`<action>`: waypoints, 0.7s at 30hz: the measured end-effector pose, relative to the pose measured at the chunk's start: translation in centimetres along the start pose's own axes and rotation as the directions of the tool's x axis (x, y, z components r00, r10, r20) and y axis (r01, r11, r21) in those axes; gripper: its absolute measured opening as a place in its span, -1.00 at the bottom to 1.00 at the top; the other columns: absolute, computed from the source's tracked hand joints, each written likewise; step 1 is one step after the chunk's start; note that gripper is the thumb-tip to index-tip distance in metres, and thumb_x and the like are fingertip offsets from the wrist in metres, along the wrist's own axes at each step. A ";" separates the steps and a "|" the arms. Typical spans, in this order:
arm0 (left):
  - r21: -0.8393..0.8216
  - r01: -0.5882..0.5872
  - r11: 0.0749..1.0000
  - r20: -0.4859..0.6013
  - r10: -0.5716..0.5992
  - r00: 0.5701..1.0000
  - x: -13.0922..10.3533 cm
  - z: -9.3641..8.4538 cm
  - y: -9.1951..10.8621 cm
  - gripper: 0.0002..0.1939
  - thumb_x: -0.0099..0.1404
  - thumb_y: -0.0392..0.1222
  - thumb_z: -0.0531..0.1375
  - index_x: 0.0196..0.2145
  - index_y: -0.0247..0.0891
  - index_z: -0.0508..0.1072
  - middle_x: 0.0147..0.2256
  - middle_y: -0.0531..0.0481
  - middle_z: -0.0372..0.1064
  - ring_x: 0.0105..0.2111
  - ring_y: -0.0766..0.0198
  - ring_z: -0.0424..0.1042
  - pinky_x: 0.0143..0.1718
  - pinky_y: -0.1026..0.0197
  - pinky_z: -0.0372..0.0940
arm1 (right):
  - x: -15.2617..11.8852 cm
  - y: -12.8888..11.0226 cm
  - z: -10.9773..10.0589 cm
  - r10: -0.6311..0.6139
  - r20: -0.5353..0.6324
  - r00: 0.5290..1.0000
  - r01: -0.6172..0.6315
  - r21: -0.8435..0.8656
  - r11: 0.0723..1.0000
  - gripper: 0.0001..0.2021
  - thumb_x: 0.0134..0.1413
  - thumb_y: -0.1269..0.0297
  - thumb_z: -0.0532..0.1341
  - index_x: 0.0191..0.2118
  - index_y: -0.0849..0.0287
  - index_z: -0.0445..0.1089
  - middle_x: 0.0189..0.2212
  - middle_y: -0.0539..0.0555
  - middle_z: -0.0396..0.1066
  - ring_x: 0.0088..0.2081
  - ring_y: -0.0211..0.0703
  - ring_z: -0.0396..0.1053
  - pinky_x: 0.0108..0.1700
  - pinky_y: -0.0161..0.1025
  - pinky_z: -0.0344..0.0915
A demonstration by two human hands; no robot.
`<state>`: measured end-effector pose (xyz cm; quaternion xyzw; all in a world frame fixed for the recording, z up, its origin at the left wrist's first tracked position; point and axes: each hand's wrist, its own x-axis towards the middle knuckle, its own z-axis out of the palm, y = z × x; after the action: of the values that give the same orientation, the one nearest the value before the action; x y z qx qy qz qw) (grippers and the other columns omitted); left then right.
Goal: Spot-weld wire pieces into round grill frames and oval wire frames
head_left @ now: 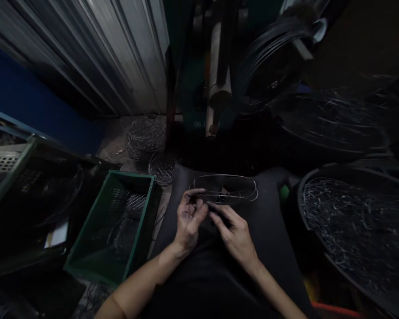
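Note:
Above my dark-clothed lap (219,266), both hands meet close together in dim light. My left hand (190,217) is turned palm up with its fingers curled and its thumb folded in toward them. Opposite it, my right hand (234,230) brings thumb and forefinger together in a pinch near the left thumb. Whatever lies between the fingertips is too small and dark to make out. Just beyond the fingers sits a bent wire frame (224,175) with rounded ends; the left hand overlaps its lower left part, and whether it grips the wire cannot be told.
A green crate (111,177) with wire pieces stands to the left, with wire coils (145,137) behind it. At the right is a large tub (306,177) full of small wire pieces. A machine with a metal cylinder (219,88) rises ahead, beside a wire coil (269,44).

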<state>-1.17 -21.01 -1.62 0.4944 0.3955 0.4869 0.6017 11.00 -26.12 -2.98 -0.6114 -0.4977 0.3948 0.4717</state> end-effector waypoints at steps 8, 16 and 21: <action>-0.050 0.058 0.997 -0.074 -0.061 0.995 -4.1 1.0 -3.0 -0.69 0.38 -0.07 -0.05 0.05 -0.11 0.17 -0.51 0.12 0.09 -0.51 0.42 0.15 -0.41 0.36 0.17 | -1.7 0.7 0.7 0.396 0.213 0.893 -0.446 0.309 0.840 -0.63 -0.14 0.06 0.33 -0.21 0.17 0.46 -0.29 0.11 0.48 -0.43 -0.21 0.39 -0.50 -0.33 0.33; -0.174 0.130 0.976 -0.028 -0.137 0.990 -4.8 -0.2 -3.4 -0.74 0.36 -0.07 0.01 -0.04 -0.13 0.29 -0.48 0.11 0.11 -0.55 0.48 0.11 -0.50 0.40 0.14 | -2.3 0.7 1.4 0.382 0.228 0.895 -0.440 0.317 0.840 -0.58 -0.22 0.18 0.39 -0.19 0.12 0.31 -0.36 0.03 0.44 -0.36 -0.21 0.41 -0.30 -0.26 0.40; -0.132 0.160 0.978 0.141 -0.141 0.980 -3.3 -0.6 -2.5 -0.68 0.31 -0.02 0.07 -0.04 -0.19 0.33 -0.32 -0.01 0.27 -0.36 0.39 0.31 -0.29 0.30 0.27 | -2.3 0.1 0.0 0.400 0.208 0.893 -0.448 0.299 0.843 -0.57 -0.14 0.21 0.35 -0.12 0.12 0.25 -0.45 -0.05 0.37 -0.46 -0.30 0.34 -0.41 -0.34 0.34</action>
<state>-1.99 -24.19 -4.26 0.4493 0.3558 0.4335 0.6954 10.61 -28.42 -3.08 -0.5872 -0.3058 0.6102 0.4351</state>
